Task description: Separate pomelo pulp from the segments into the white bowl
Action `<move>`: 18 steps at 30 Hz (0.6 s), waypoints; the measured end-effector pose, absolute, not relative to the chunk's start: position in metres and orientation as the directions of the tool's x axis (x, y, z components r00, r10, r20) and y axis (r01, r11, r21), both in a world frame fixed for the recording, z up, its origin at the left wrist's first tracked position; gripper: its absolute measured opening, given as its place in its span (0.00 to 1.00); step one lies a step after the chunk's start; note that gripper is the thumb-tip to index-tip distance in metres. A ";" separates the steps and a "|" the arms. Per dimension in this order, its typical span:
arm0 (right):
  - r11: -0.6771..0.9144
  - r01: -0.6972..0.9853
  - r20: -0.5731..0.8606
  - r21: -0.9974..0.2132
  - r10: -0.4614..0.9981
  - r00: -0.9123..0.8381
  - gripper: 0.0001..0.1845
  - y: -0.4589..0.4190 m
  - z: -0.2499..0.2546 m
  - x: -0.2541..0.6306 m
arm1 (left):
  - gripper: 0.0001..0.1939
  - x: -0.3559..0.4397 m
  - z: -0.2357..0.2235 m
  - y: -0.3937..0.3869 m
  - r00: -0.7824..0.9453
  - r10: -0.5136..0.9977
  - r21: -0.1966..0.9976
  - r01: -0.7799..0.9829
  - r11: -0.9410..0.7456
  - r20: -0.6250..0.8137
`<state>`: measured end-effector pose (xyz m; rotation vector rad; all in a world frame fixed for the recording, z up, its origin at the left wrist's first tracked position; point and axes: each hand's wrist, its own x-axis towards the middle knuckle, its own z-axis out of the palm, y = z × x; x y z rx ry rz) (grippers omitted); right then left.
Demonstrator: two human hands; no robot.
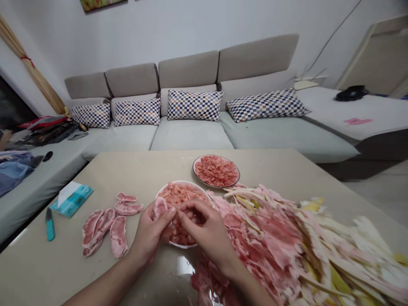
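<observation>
My left hand [149, 231] is closed around a pale pink pomelo segment [160, 207], held over a white bowl [182, 246] of peeled pomelo flesh [183, 193]. Close beside the left thumb, my right hand [204, 227] has its thumb and forefinger pinched; whatever lies between those fingertips is too small to make out. Several unpeeled pomelo segments [118, 238] lie on the table left of my hands. A dark-rimmed plate [237, 178] behind the bowl carries more loose flesh. Right of the bowl spreads a large heap of pink membranes and peel [274, 229], partly behind my right forearm.
On the table's left side rest a teal-handled knife [50, 225] and a blue tissue pack [72, 200]. Beyond the table [140, 163] runs a grey sofa [191, 134] with checkered cushions [195, 105]. Clothes [14, 168] lie on the sofa's left arm.
</observation>
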<state>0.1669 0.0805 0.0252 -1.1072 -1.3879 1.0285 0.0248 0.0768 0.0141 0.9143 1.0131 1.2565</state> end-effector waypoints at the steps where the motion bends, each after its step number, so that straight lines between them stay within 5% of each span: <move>1: 0.192 0.086 0.189 -0.978 0.981 -0.045 0.04 0.081 0.026 0.167 | 0.09 0.025 0.014 0.077 0.036 0.995 0.949 -0.297 0.105 -0.098; 9: 0.268 0.148 0.265 -0.952 0.964 -0.039 0.05 0.080 0.030 0.170 | 0.13 0.022 0.016 0.077 -0.001 0.997 0.985 -0.156 0.070 -0.071; 18: 0.379 0.280 0.371 -0.882 0.925 -0.083 0.06 0.080 0.032 0.175 | 0.13 0.023 0.020 0.078 0.014 0.995 0.976 -0.197 0.096 -0.095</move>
